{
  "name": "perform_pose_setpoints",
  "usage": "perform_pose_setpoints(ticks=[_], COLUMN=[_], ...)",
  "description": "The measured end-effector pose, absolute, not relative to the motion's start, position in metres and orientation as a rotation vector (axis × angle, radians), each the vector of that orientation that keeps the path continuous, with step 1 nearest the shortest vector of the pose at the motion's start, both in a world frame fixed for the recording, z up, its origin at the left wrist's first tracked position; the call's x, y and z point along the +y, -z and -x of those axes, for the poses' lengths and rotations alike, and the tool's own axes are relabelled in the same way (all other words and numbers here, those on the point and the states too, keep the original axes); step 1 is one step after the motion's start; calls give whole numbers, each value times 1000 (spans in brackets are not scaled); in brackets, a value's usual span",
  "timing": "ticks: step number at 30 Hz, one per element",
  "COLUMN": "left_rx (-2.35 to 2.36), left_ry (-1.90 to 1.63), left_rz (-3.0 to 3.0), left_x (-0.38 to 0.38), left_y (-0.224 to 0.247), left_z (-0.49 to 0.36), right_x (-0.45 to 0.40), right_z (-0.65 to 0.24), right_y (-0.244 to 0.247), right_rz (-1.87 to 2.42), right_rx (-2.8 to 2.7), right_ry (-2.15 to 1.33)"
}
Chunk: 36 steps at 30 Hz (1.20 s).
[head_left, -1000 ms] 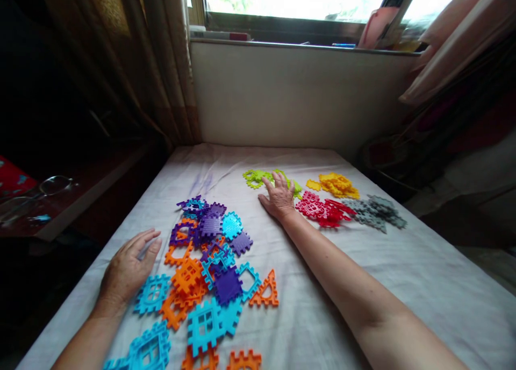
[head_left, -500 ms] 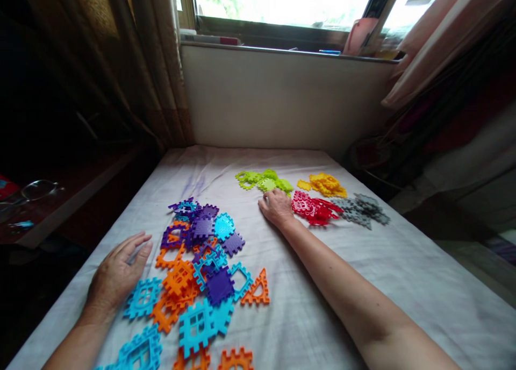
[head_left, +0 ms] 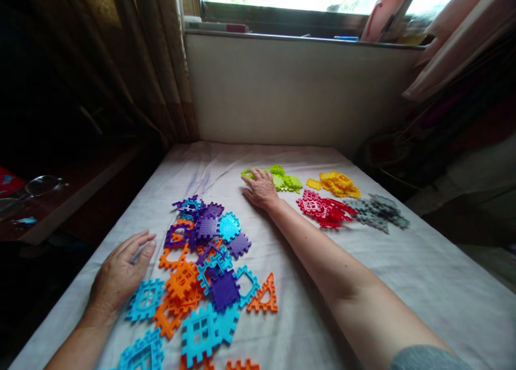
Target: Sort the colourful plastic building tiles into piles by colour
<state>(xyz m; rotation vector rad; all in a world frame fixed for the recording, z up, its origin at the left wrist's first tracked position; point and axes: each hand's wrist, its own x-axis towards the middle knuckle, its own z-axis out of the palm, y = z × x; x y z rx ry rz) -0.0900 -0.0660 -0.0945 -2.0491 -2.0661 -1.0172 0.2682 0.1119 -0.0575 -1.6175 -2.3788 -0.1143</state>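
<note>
a white sheet [head_left: 314, 316] spreads beneath the tiles. at left, a heap of purple, orange and blue interlocking plastic tiles [head_left: 224, 290] runs near to far. to the far right lie gray tiles [head_left: 373, 211], touching red tiles [head_left: 322, 210]; lime tiles [head_left: 287, 182] and yellow tiles [head_left: 338, 184] lie farther back. the left hand [head_left: 121, 270], relaxed and unclenched, is left of the heap; the right hand [head_left: 261, 188], fingers splayed, covers the lime tiles' left part.
</note>
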Motion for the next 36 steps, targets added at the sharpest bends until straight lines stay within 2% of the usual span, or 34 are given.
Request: perform_pose_setpoints(ticks=[9,15,19,26,31,36], left_rx=[-2035,-2023,-2040,-2008,-2018,-2044], left_ry=[1026,1028,954,838,850,904], left_rz=[2073,2059,2032,2081,2102,2086], left_x=[-68,-64,-62,-67,-66,-64], left_y=[94,92,92,85,85,87], left_z=[90,82,75,63,63,65], right_x=[132,73,42,36,32,19], right_z=[-275,-278,-247,-162,-123,-137], right_y=[55,57,47,10,8,9], right_rz=[1825,1573,1487,1645,1578,1433], right_rx=[-2320,-2313,-2336,-2337,-2515,-2691], right_ry=[148,-13,-206,-508,-575,-522])
